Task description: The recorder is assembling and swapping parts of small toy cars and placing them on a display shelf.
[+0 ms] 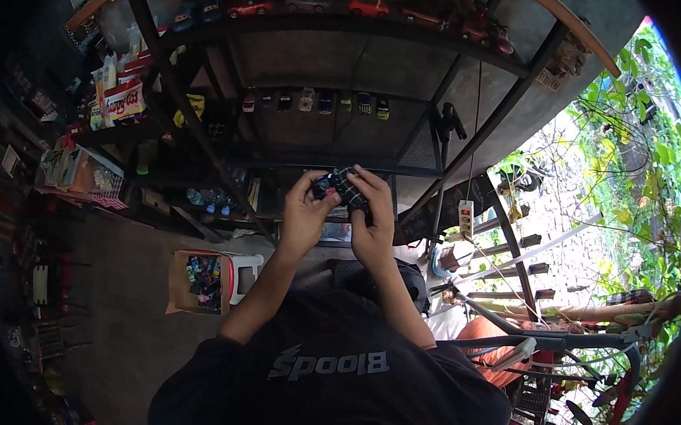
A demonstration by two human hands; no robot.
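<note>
In front of the dark metal shelf, both my hands meet at chest height. My left hand [303,214] is closed around a small dark blue toy car [322,186], partly covered by fingers. A dark checked cloth [348,190] with pale lines is bunched in my right hand [372,218], its fingers bent over it. The cloth lies against the car's right side and hides part of it. Beyond my hands, a row of small toy cars [325,102] stands on the shelf's middle level.
Larger red toy cars [368,6] line the upper shelf [319,27]. On the floor at left, a cardboard box [177,281] of small colourful things adjoins a white stool [247,268]. A power strip [466,217] hangs at right, above metal tubing [534,338]. Packaged goods [123,101] fill the left shelf.
</note>
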